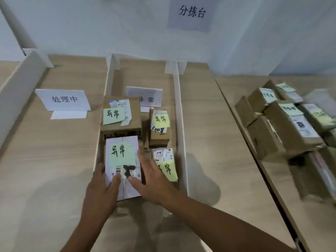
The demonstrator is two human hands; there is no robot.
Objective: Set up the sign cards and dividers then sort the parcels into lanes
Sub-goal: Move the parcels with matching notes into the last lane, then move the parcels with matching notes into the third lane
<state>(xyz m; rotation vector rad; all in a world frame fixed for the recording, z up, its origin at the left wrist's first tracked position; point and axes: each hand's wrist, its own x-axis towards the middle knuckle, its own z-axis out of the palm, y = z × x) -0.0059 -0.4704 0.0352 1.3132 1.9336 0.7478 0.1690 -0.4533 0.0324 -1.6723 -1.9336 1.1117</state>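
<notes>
Where the middle lane runs between the left divider (107, 82) and the right divider (179, 110), a white parcel (121, 153) with a green note lies at the near end on the surface (214, 142). The left hand (101, 188) grips its left edge, thumb on top. The right hand (154, 180) rests straight fingers along its right side. Brown parcels (121, 113) sit just beyond it.
</notes>
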